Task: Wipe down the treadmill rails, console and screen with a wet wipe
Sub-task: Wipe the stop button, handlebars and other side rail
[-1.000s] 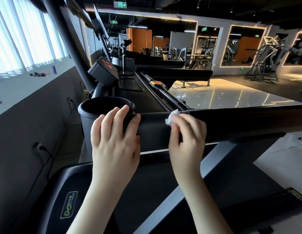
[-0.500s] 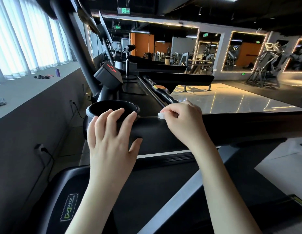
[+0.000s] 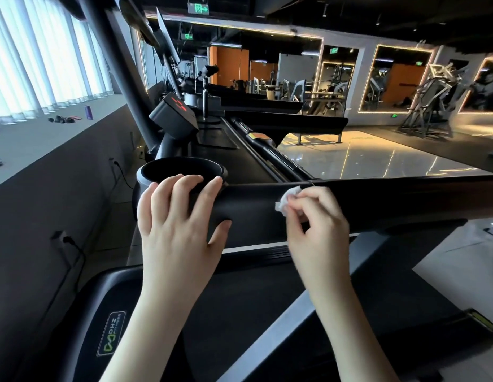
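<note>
A black treadmill rail (image 3: pixel 391 199) runs across the middle of the head view. My right hand (image 3: pixel 314 219) pinches a small crumpled white wet wipe (image 3: pixel 288 201) and holds it against the rail's near face. My left hand (image 3: pixel 176 216) rests on the rail's left end, fingers spread, fingertips touching the rim of a round black cup holder (image 3: pixel 182 169). Beyond it the console (image 3: pixel 175 114) shows red lit marks, and a thin tilted screen (image 3: pixel 168 42) rises above it.
The treadmill deck and motor cover with a green logo (image 3: pixel 111 334) lie below the rail. A grey ledge (image 3: pixel 47 139) with small items runs along the windows at left. More treadmills line up ahead; a glossy floor (image 3: pixel 377 158) and gym machines lie to the right.
My right hand slid the wipe left along the rail's top edge, then back right and down onto its near face. My left hand stayed on the rail's end.
</note>
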